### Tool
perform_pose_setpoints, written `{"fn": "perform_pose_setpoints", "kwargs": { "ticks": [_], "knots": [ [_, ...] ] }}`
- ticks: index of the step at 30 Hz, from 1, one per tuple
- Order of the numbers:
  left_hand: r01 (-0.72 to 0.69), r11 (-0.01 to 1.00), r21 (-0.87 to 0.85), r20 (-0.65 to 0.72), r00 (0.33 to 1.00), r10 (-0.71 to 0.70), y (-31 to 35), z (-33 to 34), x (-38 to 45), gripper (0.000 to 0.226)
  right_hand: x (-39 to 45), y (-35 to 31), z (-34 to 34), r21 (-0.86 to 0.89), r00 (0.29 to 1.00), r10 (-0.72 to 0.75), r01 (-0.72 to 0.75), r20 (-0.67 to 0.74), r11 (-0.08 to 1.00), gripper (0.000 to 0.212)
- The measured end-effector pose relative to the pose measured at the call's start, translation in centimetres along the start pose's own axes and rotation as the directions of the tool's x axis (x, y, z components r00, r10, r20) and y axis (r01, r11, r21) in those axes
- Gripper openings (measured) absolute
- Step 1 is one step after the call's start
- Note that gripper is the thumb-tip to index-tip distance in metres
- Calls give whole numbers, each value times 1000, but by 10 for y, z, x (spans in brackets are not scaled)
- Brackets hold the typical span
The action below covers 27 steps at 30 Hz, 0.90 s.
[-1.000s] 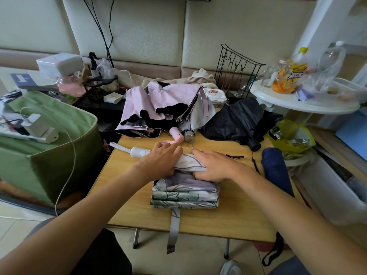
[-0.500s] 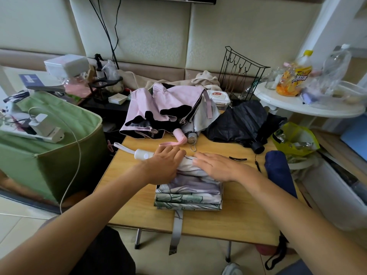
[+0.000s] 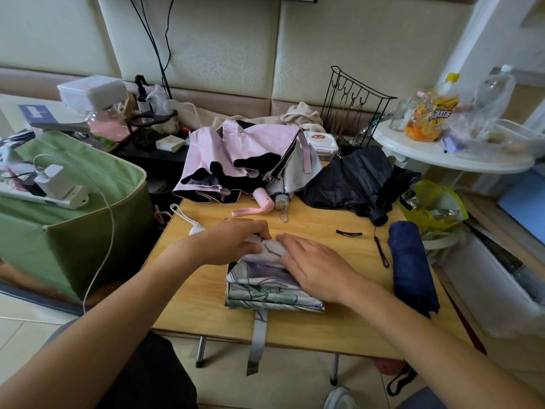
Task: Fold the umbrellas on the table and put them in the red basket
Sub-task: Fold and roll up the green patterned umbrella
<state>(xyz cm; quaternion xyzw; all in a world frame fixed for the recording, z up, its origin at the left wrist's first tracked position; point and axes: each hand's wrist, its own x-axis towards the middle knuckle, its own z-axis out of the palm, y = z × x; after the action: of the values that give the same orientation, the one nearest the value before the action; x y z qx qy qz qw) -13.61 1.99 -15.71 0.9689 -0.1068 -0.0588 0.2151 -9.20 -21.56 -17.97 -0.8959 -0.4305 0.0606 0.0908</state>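
Observation:
A floral grey-green umbrella (image 3: 265, 293) lies flattened in pleats at the middle of the wooden table (image 3: 339, 326), its white handle (image 3: 195, 230) pointing left and its strap hanging over the front edge. My left hand (image 3: 233, 242) holds the canopy near the handle, fingers curled on the fabric. My right hand (image 3: 312, 265) lies flat on the pleats with straight fingers. A pink umbrella (image 3: 236, 160), a grey one (image 3: 295, 175) and a black one (image 3: 351, 181) lie unfolded at the back. A rolled navy umbrella (image 3: 410, 267) rests at the right. No red basket shows clearly.
A green fabric bin (image 3: 73, 231) with a charger and cable stands left of the table. A white round side table (image 3: 448, 154) with bottles is at the back right, a black wire rack (image 3: 351, 107) behind. A yellow-green bag (image 3: 436, 205) and white crate (image 3: 501, 293) sit right.
My right hand has slid left and toward me over the pleats, flattening on them. My left hand stays on the canopy by the handle. The camera has moved slightly.

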Motion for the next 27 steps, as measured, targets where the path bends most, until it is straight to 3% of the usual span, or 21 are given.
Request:
{"fn": "perform_pose_setpoints", "kwargs": {
  "ticks": [2,5,8,10,15,23,27],
  "knots": [
    [5,1000,19,24,1000,-5,1,-2,3,21,1,5,-9,213,1000,17,-18,4,977,50],
    [10,1000,4,60,998,-10,3,-5,4,24,10,13,-24,294,999,15,-29,48,955,38],
    [17,1000,0,80,997,-17,5,-7,3,27,21,16,-30,233,979,56,-102,196,967,57],
    [12,1000,18,65,998,-13,4,-5,2,28,25,15,-24,178,972,77,-118,220,977,66],
    [-9,996,84,-15,1000,11,4,1,2,23,30,12,-14,158,990,72,-92,125,983,49],
    [-27,998,65,-27,999,29,6,-9,10,24,35,22,-16,175,999,0,-10,54,984,45],
    [-55,998,10,-9,998,55,1,-10,11,36,36,25,-15,179,999,-13,4,50,984,47]
  ]
}}
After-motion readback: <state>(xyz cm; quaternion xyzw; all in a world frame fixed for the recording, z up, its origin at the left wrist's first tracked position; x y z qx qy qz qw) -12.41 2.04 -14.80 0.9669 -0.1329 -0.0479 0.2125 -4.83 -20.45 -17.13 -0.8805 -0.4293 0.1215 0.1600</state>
